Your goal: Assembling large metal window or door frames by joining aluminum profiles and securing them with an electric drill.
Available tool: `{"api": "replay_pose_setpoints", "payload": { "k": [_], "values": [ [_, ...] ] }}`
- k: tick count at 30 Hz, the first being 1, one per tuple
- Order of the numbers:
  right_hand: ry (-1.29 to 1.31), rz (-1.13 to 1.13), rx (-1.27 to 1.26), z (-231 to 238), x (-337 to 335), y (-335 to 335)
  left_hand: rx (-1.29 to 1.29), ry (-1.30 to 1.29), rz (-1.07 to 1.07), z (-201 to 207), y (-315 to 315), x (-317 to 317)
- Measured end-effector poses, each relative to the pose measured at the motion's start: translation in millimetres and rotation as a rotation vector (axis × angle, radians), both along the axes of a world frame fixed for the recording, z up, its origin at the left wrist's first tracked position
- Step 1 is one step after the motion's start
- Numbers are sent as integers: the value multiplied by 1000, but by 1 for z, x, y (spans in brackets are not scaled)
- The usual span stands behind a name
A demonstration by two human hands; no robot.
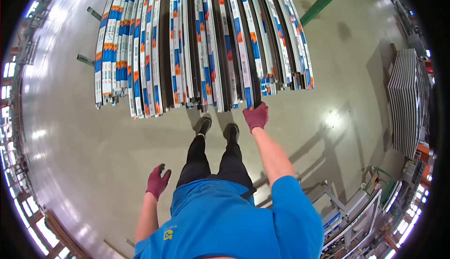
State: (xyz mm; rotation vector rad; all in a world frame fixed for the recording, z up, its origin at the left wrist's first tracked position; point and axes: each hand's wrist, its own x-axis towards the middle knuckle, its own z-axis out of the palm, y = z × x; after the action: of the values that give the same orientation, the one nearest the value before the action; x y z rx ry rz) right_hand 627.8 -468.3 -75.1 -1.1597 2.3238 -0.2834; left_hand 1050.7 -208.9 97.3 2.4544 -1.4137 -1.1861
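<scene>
Long profile bars (154,66) lie side by side on a green stand, their near ends toward me. Many are wrapped in white, blue and orange printed film; dark brown faces show between them. My right hand (256,117), in a maroon glove with dark fingertips, is closed on the near end of one dark film-edged profile bar (253,78), right of the middle. The fingers' undersides are hidden. My left hand (158,181), in a matching glove, hangs beside my left thigh. Its fingers are loosely bent and apart, and it touches none of the bars.
Green stand arms (320,8) jut out at the bundle's far right and left. A tall stack of pale ribbed lengths (404,102) stands on the right. Metal frames and racks (349,214) fill the lower right. Smooth grey floor (89,141) surrounds my feet.
</scene>
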Motion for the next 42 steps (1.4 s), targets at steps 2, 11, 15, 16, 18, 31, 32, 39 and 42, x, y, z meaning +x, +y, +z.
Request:
{"api": "replay_pose_setpoints", "payload": {
  "k": [2,11,15,16,18,31,32,39,42],
  "values": [
    [39,-33,-114,-11,-2,12,-109,3,-188,-4,-45,-1],
    [31,-69,-190,37,33,14,156,146,-367,-44,-86,86],
    [67,-150,-48,-4,5,19,176,142,-502,-44,-97,124],
    [212,-174,-6,-8,31,16,181,140,-519,-46,-105,132],
    [103,-33,-138,17,65,25,162,89,-368,-49,-103,146],
    [-157,-66,-242,-24,-77,-79,230,189,-316,-65,-96,131],
    [-162,-67,-242,-36,-78,-100,264,152,-342,-64,-92,129],
    [-823,-1088,-332,-95,-80,-177,313,95,-248,-52,-68,110],
    [-871,-1195,-453,-83,-61,-184,324,113,-215,-41,-61,91]
  ]
}}
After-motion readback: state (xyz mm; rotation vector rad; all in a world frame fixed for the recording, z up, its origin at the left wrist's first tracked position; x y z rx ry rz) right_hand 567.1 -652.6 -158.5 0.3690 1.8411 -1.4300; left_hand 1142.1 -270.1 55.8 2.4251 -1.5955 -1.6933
